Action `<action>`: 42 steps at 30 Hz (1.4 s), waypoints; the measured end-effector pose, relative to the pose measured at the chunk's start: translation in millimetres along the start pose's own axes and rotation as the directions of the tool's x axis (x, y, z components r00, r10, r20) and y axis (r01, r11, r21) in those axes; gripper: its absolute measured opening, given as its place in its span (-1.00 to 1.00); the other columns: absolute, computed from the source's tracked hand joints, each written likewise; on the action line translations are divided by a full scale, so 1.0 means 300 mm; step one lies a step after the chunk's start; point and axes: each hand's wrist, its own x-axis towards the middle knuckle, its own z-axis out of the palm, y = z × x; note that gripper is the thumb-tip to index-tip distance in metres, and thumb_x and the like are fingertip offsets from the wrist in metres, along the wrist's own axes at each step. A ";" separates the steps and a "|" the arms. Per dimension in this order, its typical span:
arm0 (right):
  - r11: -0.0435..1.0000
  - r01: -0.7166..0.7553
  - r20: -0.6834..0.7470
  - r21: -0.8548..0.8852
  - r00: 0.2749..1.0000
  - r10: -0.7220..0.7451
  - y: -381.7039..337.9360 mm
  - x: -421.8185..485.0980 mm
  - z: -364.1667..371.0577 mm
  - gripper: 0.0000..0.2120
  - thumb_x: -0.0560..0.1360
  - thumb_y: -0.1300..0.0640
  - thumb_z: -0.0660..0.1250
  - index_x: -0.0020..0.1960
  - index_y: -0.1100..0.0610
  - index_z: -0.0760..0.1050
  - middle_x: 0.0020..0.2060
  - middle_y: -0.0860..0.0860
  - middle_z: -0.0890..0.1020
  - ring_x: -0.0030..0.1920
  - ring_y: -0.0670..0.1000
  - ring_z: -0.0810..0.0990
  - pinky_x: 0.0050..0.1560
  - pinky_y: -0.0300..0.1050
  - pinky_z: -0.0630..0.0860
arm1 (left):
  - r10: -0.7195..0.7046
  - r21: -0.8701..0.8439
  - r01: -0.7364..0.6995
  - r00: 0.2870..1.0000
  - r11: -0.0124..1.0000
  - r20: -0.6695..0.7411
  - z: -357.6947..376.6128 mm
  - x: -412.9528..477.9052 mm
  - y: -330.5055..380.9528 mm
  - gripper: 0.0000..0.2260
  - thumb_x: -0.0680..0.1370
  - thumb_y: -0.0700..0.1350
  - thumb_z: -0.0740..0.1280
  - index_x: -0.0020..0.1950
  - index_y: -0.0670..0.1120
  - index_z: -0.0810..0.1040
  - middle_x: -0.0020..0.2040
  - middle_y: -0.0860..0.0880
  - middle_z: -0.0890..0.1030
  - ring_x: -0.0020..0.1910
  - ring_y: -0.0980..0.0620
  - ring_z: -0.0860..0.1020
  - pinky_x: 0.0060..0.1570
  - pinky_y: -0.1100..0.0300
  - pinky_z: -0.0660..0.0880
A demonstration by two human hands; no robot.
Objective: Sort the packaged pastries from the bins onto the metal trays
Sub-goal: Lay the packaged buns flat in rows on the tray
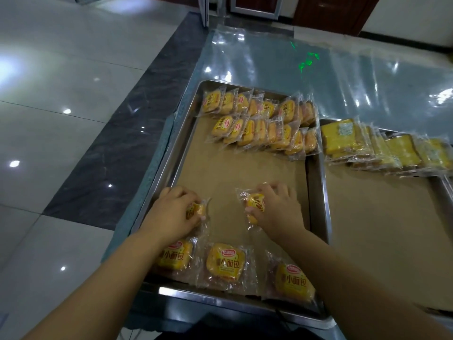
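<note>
A metal tray (171,165) lined with brown paper lies in front of me. Two rows of several yellow wrapped pastries (259,123) fill its far end. Three more packs lie along its near edge: a left pack (175,257), a middle pack (225,263) and a right pack (293,282). My left hand (174,212) grips a small yellow pastry pack (197,208) low over the tray's left side. My right hand (279,209) holds another yellow pack (255,204) against the paper near the tray's middle.
A second paper-lined tray (316,182) sits to the right, holding a row of flat yellow cake slices in wrappers (382,146). Clear plastic film (343,77) covers the table beyond. A shiny tiled floor (61,119) lies to the left. No bins are in view.
</note>
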 end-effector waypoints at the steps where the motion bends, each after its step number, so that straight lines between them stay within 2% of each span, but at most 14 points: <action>1: 0.999 -0.042 0.049 0.032 0.998 0.041 -0.001 -0.004 0.008 -0.55 0.46 -0.08 0.34 0.31 -0.03 0.37 0.27 0.01 0.36 0.21 0.08 0.36 0.15 -0.01 0.41 | 0.013 0.012 -0.013 1.000 1.000 0.008 0.003 -0.007 -0.002 -0.60 0.44 0.11 0.39 0.24 0.06 0.50 0.22 0.07 0.43 0.24 0.02 0.27 0.20 0.15 0.27; 4: 0.983 0.009 0.146 0.185 0.989 -0.036 -0.002 -0.015 0.024 -0.61 0.48 0.10 0.34 0.30 -0.03 0.42 0.28 -0.04 0.41 0.17 0.02 0.44 0.11 -0.12 0.43 | 0.021 0.009 -0.021 0.999 1.000 0.044 0.015 -0.021 -0.008 -0.57 0.45 0.10 0.38 0.30 0.08 0.46 0.27 0.10 0.39 0.27 0.06 0.25 0.24 0.16 0.26; 7: 0.953 0.181 0.185 0.241 0.956 -0.228 -0.023 -0.025 0.025 -0.67 0.46 0.08 0.40 0.21 -0.05 0.52 0.26 -0.13 0.48 0.24 -0.09 0.43 0.18 -0.26 0.28 | 0.023 -0.005 -0.022 0.999 1.000 0.043 0.021 -0.022 -0.014 -0.56 0.44 0.08 0.39 0.30 0.09 0.44 0.28 0.10 0.38 0.28 0.06 0.24 0.24 0.15 0.25; 9: 0.936 0.249 0.244 0.250 0.919 -0.310 -0.043 -0.033 0.033 -0.67 0.46 0.14 0.40 0.20 -0.08 0.52 0.31 -0.17 0.45 0.34 -0.15 0.31 0.38 -0.15 0.10 | 0.030 0.003 -0.030 0.998 1.000 0.046 0.021 -0.020 -0.019 -0.56 0.44 0.09 0.40 0.29 0.09 0.44 0.27 0.10 0.38 0.27 0.05 0.25 0.23 0.15 0.26; 11: 0.919 0.295 0.280 0.260 0.888 -0.365 -0.061 -0.039 0.038 -0.67 0.48 0.16 0.35 0.21 -0.09 0.51 0.35 -0.19 0.41 0.37 -0.18 0.22 0.42 -0.08 -0.07 | 0.044 0.021 -0.045 0.998 0.999 0.051 0.017 -0.016 -0.023 -0.57 0.44 0.11 0.39 0.28 0.10 0.45 0.26 0.11 0.39 0.26 0.06 0.26 0.22 0.15 0.28; 14: 0.893 0.330 0.276 0.305 0.867 -0.415 -0.075 -0.037 0.031 -0.69 0.46 0.04 0.36 0.20 -0.07 0.52 0.32 -0.15 0.45 0.35 -0.15 0.28 0.39 -0.14 0.06 | 0.072 0.014 -0.073 0.997 0.997 0.038 0.007 -0.005 -0.031 -0.59 0.45 0.12 0.37 0.27 0.08 0.47 0.23 0.11 0.41 0.23 0.05 0.30 0.20 0.16 0.30; 16: 0.907 0.271 0.200 0.322 0.917 -0.345 -0.077 -0.024 0.015 -0.70 0.46 0.11 0.36 0.19 -0.05 0.53 0.23 -0.13 0.52 0.24 -0.15 0.40 0.30 -0.23 0.28 | 0.094 -0.005 -0.094 0.995 0.996 0.016 -0.009 0.015 -0.032 -0.63 0.46 0.08 0.37 0.25 0.06 0.49 0.21 0.10 0.44 0.20 0.03 0.34 0.17 0.16 0.35; 18: 0.931 0.189 0.117 0.312 0.965 -0.235 -0.075 0.007 -0.009 -0.75 0.49 0.14 0.32 0.16 -0.01 0.55 0.14 -0.13 0.56 0.12 -0.14 0.48 0.17 -0.19 0.44 | 0.105 -0.034 -0.105 0.994 0.994 0.003 -0.032 0.048 -0.031 -0.66 0.47 0.05 0.36 0.23 0.05 0.51 0.18 0.10 0.47 0.19 0.03 0.39 0.14 0.14 0.41; 23: 0.967 0.092 0.015 0.238 0.995 -0.098 -0.083 0.133 -0.084 -0.84 0.50 0.09 0.30 0.06 0.01 0.57 -0.08 -0.10 0.62 -0.06 -0.06 0.57 -0.10 -0.14 0.52 | 0.083 -0.119 -0.084 0.996 0.989 -0.014 -0.097 0.183 -0.019 -0.70 0.49 0.08 0.34 0.19 0.05 0.52 0.14 0.09 0.52 0.10 0.08 0.48 0.06 0.12 0.47; 28: 0.981 -0.024 0.060 0.194 0.998 0.013 -0.093 0.312 -0.150 -0.84 0.49 0.02 0.29 0.04 0.02 0.51 -0.14 -0.07 0.58 -0.11 -0.03 0.54 -0.14 -0.08 0.52 | 0.064 -0.238 -0.070 0.997 0.969 -0.035 -0.137 0.372 0.018 -0.90 0.53 -0.01 0.31 0.03 0.12 0.52 -0.09 0.14 0.54 -0.07 0.12 0.53 -0.10 0.18 0.48; 31: 0.985 -0.063 0.037 0.162 0.998 0.057 -0.108 0.416 -0.167 -0.91 0.48 0.01 0.29 -0.08 0.00 0.42 -0.24 -0.07 0.53 -0.23 -0.05 0.50 -0.33 -0.17 0.43 | 0.064 -0.253 -0.067 0.998 0.965 -0.019 -0.140 0.479 0.020 -0.82 0.54 -0.06 0.28 0.12 0.14 0.47 0.01 0.12 0.54 0.00 0.11 0.52 0.01 0.07 0.52; 34: 0.984 -0.097 -0.012 0.152 0.995 0.100 -0.140 0.496 -0.160 -0.86 0.49 -0.02 0.29 -0.03 0.02 0.42 -0.26 -0.08 0.49 -0.28 -0.09 0.46 -0.40 -0.21 0.32 | 0.090 -0.188 -0.096 0.995 0.977 -0.043 -0.127 0.572 0.014 -0.63 0.51 -0.09 0.32 0.30 0.10 0.39 0.23 0.04 0.45 0.17 0.04 0.46 0.16 0.03 0.46; 39: 0.964 -0.224 0.088 0.142 0.973 0.213 -0.185 0.581 -0.108 -0.86 0.50 0.02 0.24 -0.16 0.05 0.35 -0.24 -0.02 0.49 -0.23 0.01 0.48 -0.32 -0.14 0.39 | 0.113 -0.131 -0.112 0.994 0.985 0.006 -0.085 0.669 -0.001 -0.43 0.51 -0.06 0.31 0.47 0.11 0.17 0.49 0.07 0.19 0.37 0.02 0.31 0.31 0.01 0.35; 42: 0.945 -0.285 0.103 0.160 0.957 0.271 -0.187 0.597 -0.085 -0.92 0.53 0.09 0.18 -0.03 0.08 0.42 -0.12 0.03 0.54 -0.11 0.07 0.51 -0.19 -0.08 0.48 | 0.132 -0.110 -0.122 0.988 0.986 0.082 -0.053 0.694 -0.017 -0.43 0.54 -0.03 0.27 0.49 0.15 0.10 0.53 0.10 0.09 0.42 0.02 0.25 0.35 0.05 0.27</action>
